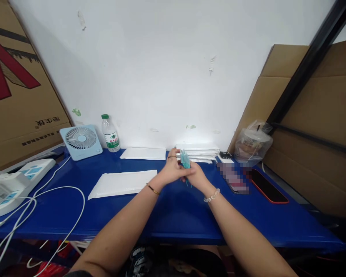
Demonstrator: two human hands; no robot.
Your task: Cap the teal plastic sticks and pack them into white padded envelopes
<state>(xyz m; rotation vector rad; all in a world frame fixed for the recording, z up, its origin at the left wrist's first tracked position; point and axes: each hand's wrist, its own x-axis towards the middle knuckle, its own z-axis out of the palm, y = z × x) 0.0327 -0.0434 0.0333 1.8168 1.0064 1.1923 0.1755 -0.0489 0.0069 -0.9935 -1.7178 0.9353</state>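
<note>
Over the middle of the blue table, my left hand (171, 168) and my right hand (197, 176) meet around a bundle of thin teal sticks (185, 157). Fingers of both hands are closed on it, and its upper part stands out above them. A few thin ends poke out below. What exactly the sticks are is too small to tell. Behind my hands lies a stack of flat white packets (197, 147). To the left, a single white packet (122, 182) lies flat, close to my left forearm.
Another white packet (143, 153) lies by the wall, beside a water bottle (110, 134) and a light blue fan (81, 141). White cables (82, 200) and a power strip (31, 175) occupy the left. Phones (268, 186) and a bagged cup (253, 144) sit right.
</note>
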